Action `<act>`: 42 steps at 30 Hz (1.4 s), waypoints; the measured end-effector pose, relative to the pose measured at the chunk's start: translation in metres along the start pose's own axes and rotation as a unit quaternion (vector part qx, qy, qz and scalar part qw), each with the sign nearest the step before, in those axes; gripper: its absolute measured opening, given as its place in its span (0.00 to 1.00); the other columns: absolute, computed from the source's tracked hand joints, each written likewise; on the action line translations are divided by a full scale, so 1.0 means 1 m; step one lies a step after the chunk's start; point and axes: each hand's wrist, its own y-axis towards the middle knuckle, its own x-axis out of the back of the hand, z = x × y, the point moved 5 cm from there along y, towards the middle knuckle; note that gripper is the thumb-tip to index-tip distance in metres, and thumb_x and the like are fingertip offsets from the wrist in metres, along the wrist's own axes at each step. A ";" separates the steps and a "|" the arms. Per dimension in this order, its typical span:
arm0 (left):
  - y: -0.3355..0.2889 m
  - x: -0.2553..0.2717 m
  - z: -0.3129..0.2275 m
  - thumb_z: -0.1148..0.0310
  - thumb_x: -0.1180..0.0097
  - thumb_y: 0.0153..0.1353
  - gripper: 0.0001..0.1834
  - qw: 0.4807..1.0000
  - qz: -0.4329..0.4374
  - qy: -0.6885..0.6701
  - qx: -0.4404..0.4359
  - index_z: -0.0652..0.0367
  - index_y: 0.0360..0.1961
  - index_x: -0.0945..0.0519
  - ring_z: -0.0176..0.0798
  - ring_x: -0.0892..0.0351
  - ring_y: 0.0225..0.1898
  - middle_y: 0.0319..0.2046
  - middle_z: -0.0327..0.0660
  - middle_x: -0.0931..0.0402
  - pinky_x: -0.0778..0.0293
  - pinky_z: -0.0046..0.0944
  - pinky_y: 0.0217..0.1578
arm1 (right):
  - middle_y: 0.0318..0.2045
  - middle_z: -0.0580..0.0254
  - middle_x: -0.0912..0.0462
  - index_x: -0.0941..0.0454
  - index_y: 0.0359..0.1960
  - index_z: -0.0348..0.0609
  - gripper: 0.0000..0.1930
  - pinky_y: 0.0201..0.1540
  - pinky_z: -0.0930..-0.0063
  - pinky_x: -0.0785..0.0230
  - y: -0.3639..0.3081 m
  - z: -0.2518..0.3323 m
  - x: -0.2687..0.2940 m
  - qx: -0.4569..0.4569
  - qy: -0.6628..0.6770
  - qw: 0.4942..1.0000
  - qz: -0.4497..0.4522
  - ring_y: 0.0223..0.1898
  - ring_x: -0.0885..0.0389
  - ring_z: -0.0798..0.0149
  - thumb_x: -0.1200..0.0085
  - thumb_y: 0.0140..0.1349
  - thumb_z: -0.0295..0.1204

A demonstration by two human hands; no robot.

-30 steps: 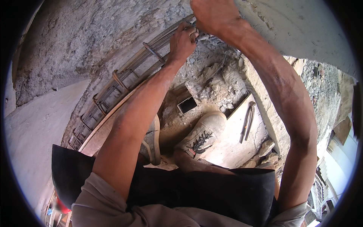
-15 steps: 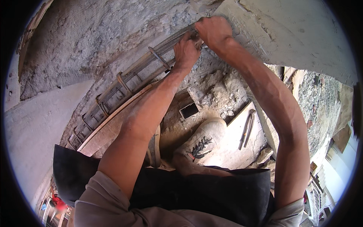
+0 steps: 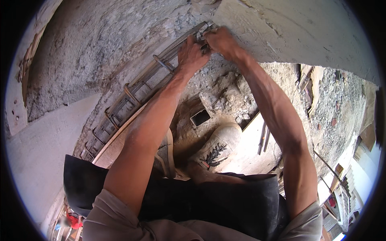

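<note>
A long cage of steel reinforcing bars [image 3: 138, 80] runs along the foot of the rough wall, with bent stirrups [image 3: 130, 94] across it. At its far end my left hand [image 3: 194, 55] is closed, with a small dark piece showing by the fingers that I cannot make out. Just right of it, my right hand [image 3: 222, 42] has its fingers curled together at the bars' end; what they pinch is hidden. A pair of pincers [image 3: 263, 139], partly behind my right forearm, lies on the pale board by my shoe.
An open rectangular tube [image 3: 200, 117] stands in the rubble [image 3: 229, 94] between my arms. My shoe [image 3: 220, 144] rests beside the pale board [image 3: 247, 154]. A concrete slab edge [image 3: 289, 36] overhangs at the right. Another person in red [image 3: 74, 221] is at the lower left.
Both hands have shifted slightly left and stay close together at the cage's end; the right hand has come a little lower. My right forearm now covers the pincers' head.
</note>
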 end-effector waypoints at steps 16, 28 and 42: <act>0.008 -0.020 0.007 0.51 0.39 0.45 0.34 0.996 0.089 0.006 0.027 0.55 0.54 0.27 0.59 0.36 0.56 0.53 0.55 0.38 0.34 0.52 0.53 | 0.31 0.51 0.18 0.20 0.40 0.44 0.13 0.34 0.64 0.27 -0.066 -0.029 -0.006 0.100 0.109 0.940 -0.306 0.29 0.18 0.51 0.46 0.57 0.36; 0.000 -0.003 -0.002 0.63 0.34 0.41 0.29 0.999 -0.032 0.028 -0.019 0.58 0.49 0.23 0.61 0.28 0.48 0.53 0.62 0.36 0.28 0.48 0.48 | 0.26 0.46 0.20 0.21 0.32 0.47 0.07 0.35 0.55 0.26 -0.031 -0.025 0.007 0.088 -0.061 0.954 -0.279 0.32 0.21 0.43 0.50 0.54 0.32; 0.025 -0.037 0.035 0.55 0.37 0.46 0.28 0.997 0.012 0.054 -0.053 0.56 0.49 0.23 0.62 0.37 0.58 0.54 0.63 0.36 0.33 0.50 0.53 | 0.25 0.42 0.20 0.20 0.25 0.37 0.09 0.36 0.62 0.25 -0.003 0.007 0.000 0.108 -0.014 0.976 -0.191 0.31 0.18 0.48 0.45 0.47 0.30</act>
